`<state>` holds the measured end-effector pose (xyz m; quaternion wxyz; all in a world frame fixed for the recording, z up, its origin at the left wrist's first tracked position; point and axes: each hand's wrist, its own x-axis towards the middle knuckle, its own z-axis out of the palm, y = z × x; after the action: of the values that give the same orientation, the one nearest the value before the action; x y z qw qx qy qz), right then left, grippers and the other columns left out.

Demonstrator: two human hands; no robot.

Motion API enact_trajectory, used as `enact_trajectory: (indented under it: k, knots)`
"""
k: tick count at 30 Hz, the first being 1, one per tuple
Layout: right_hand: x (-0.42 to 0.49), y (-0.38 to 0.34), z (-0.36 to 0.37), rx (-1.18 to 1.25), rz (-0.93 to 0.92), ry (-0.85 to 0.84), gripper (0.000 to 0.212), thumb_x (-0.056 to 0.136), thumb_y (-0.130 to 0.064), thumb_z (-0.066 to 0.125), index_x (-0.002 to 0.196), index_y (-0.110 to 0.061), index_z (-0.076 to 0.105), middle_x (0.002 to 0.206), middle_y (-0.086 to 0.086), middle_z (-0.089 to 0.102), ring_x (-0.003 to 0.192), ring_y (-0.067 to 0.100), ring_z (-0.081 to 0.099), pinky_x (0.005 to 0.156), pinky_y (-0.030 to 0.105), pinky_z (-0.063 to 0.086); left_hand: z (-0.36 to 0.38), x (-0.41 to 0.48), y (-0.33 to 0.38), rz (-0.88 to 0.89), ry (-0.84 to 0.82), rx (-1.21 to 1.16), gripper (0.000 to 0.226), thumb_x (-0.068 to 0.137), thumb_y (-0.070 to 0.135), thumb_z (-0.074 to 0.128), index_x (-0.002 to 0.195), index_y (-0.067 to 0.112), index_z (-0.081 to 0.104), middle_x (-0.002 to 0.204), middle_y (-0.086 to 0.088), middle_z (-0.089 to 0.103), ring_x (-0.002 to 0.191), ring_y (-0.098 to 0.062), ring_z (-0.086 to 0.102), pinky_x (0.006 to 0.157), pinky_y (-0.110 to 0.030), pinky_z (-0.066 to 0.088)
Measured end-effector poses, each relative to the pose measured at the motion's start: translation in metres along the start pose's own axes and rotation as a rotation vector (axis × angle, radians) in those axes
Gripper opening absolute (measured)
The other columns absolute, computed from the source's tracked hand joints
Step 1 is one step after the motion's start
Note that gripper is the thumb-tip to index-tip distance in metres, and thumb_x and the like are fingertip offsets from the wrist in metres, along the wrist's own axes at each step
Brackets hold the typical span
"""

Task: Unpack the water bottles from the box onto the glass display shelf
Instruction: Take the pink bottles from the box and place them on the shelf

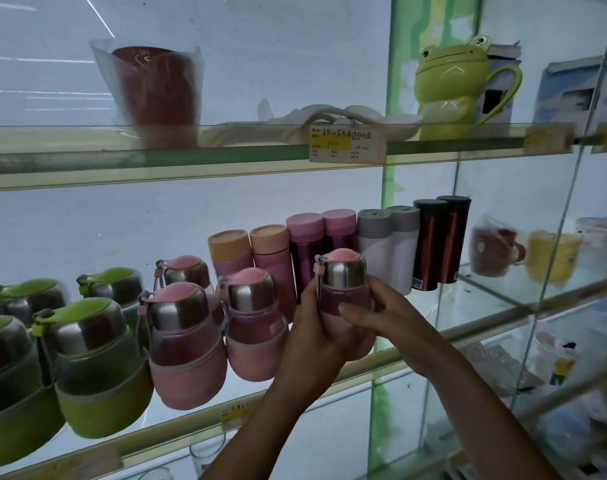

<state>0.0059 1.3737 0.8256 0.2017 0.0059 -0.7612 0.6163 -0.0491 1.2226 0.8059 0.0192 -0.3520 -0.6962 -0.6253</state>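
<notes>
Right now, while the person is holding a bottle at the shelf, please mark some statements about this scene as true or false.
1. The left hand and the right hand both grip one pink bottle. True.
2. The green bottles stand to the right of the shelved pink bottles. False: they stand to their left.
3. A frog mug sits on the upper shelf. True.
4. The pink bottle has no cap. False: its steel cap with a pink top is on.

A pale, glowing white wall (226, 46) backs a green upright (399, 46).
</notes>
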Motion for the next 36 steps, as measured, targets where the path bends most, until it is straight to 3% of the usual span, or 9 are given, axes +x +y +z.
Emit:
enact_trajectory:
  k: [5, 9, 13, 20, 23, 31, 36]
  knots:
    - [0.008, 0.01, 0.0, -0.006, -0.01, -0.002, 0.057, 0.08, -0.025, 0.078, 0.134, -0.03, 0.063, 0.123, -0.006, 0.075, 0.117, 0.012, 0.069, 0.102, 0.035, 0.054, -0.001, 0.0, -0.008, 0.023, 0.032, 0.107, 0.08, 0.08, 0.023, 0.071, 0.15, 0.036, 0.034, 0.142, 0.02, 0.054, 0.132, -0.003, 0.051, 0.111, -0.039, 0.045]
    - [0.011, 0.017, 0.002, -0.007, 0.019, -0.017, 0.052, 0.087, -0.019, 0.078, 0.136, -0.031, 0.061, 0.125, -0.006, 0.074, 0.119, 0.012, 0.068, 0.109, 0.042, 0.051, -0.002, -0.004, -0.007, 0.017, 0.03, 0.184, 0.079, 0.083, 0.032, 0.063, 0.154, 0.035, 0.028, 0.146, 0.012, 0.05, 0.134, -0.006, 0.048, 0.112, -0.04, 0.044]
    - [0.013, 0.019, 0.001, -0.011, 0.022, -0.016, 0.056, 0.081, -0.029, 0.078, 0.134, -0.035, 0.062, 0.125, -0.006, 0.074, 0.119, 0.014, 0.068, 0.108, 0.043, 0.052, -0.002, -0.011, -0.007, 0.003, -0.006, 0.248, 0.085, 0.085, 0.042, 0.061, 0.158, 0.033, 0.017, 0.15, 0.008, 0.047, 0.134, -0.009, 0.049, 0.108, -0.039, 0.048]
    - [0.009, 0.02, 0.002, -0.019, 0.041, -0.061, 0.057, 0.087, -0.022, 0.079, 0.138, -0.033, 0.058, 0.126, -0.008, 0.073, 0.117, 0.01, 0.068, 0.094, 0.028, 0.054, -0.006, -0.028, -0.014, 0.061, -0.041, 0.415, 0.096, 0.095, 0.04, 0.063, 0.161, 0.024, -0.005, 0.149, 0.001, 0.047, 0.13, -0.009, 0.049, 0.105, -0.035, 0.046]
    - [0.01, 0.019, 0.005, -0.038, 0.055, -0.03, 0.059, 0.082, -0.03, 0.083, 0.136, -0.035, 0.059, 0.124, -0.012, 0.073, 0.116, 0.01, 0.069, 0.095, 0.029, 0.053, -0.01, -0.037, -0.014, 0.107, -0.06, 0.474, 0.101, 0.096, 0.038, 0.063, 0.16, 0.02, -0.013, 0.152, -0.003, 0.044, 0.133, -0.013, 0.046, 0.104, -0.027, 0.042]
    - [0.015, 0.02, 0.015, -0.11, 0.079, 0.022, 0.06, 0.08, -0.041, 0.084, 0.135, -0.041, 0.058, 0.125, -0.016, 0.071, 0.121, 0.009, 0.064, 0.109, 0.043, 0.05, -0.019, -0.054, -0.02, 0.192, -0.01, 0.496, 0.095, 0.095, 0.037, 0.063, 0.161, 0.031, -0.005, 0.151, 0.009, 0.044, 0.126, -0.004, 0.049, 0.096, -0.019, 0.042]
    - [0.02, 0.02, 0.026, -0.125, 0.073, -0.022, 0.062, 0.079, -0.047, 0.083, 0.135, -0.04, 0.058, 0.128, -0.016, 0.07, 0.123, 0.009, 0.063, 0.109, 0.041, 0.05, -0.025, -0.057, -0.021, 0.178, -0.007, 0.503, 0.086, 0.095, 0.036, 0.064, 0.161, 0.028, 0.009, 0.143, 0.007, 0.052, 0.119, -0.003, 0.051, 0.088, -0.014, 0.039]
